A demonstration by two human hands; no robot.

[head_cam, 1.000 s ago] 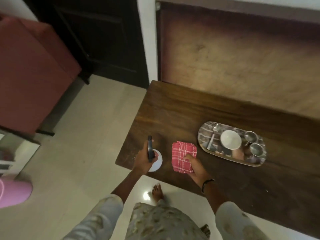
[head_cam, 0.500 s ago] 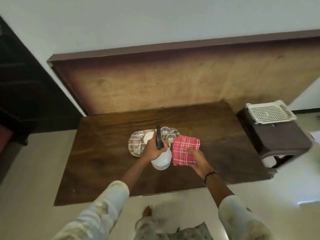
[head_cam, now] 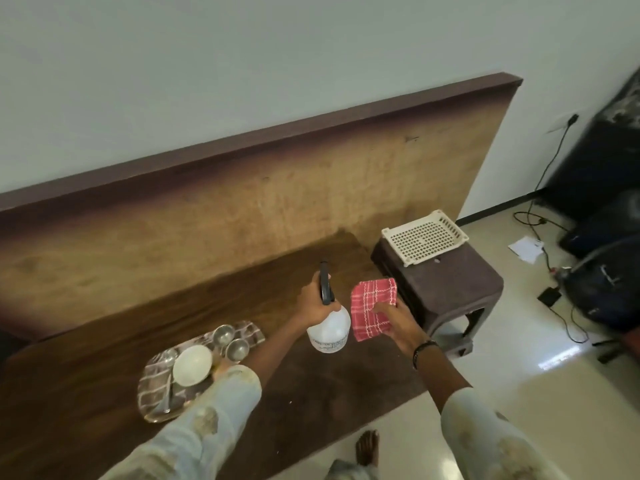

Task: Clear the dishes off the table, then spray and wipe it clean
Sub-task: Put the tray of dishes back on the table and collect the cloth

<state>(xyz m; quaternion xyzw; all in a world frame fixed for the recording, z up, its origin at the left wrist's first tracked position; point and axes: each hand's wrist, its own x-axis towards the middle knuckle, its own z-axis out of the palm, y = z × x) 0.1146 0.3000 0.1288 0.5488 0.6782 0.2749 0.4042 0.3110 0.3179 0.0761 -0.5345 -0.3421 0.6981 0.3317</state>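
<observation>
My left hand (head_cam: pixel 313 301) grips the black trigger head of a white spray bottle (head_cam: pixel 329 329), held above the right part of the dark wooden table (head_cam: pixel 86 393). Beside it my right hand (head_cam: pixel 398 320) holds a folded red checked cloth (head_cam: pixel 372 306) over the table's right end. A patterned oval tray (head_cam: pixel 156 375) lies on the table to the left, partly behind my left sleeve. It carries a white bowl (head_cam: pixel 192 364), two small steel cups (head_cam: pixel 223 334) (head_cam: pixel 238 348) and a spoon (head_cam: pixel 168 393).
A brown plastic stool (head_cam: pixel 453 289) stands just right of the table with a cream perforated basket (head_cam: pixel 424 237) on top. A wooden board (head_cam: pixel 242 209) leans on the wall behind the table. Cables, dark bags and a paper lie on the floor at far right. My bare foot (head_cam: pixel 367 448) is below.
The view has swung from the table's left end to its right end. Both hands have carried the bottle and the cloth rightward, past the tray, toward the stool.
</observation>
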